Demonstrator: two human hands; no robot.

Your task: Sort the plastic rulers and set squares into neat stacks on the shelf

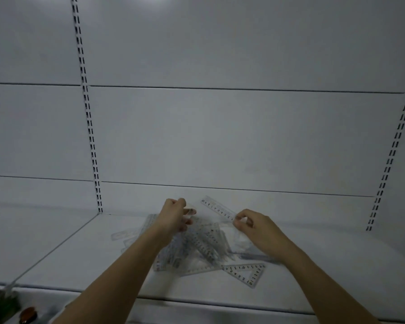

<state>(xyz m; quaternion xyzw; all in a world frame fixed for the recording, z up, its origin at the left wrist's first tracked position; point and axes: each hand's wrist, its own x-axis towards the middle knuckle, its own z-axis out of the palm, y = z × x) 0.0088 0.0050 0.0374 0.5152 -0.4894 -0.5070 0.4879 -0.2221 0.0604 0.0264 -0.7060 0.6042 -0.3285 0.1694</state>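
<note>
While the right hand pinched a ruler, its long axis ran up-left toward the left hand. That hand's grasp could not be told; the unsorted pile lay just below both.

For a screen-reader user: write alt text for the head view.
Two bare hands work over a loose pile of clear rulers on a white shelf. The right hand pinches one end of a ruler lifted above the pile, and the left hand holds another clear piece. A set square lies flat at the pile's near right edge.
</note>
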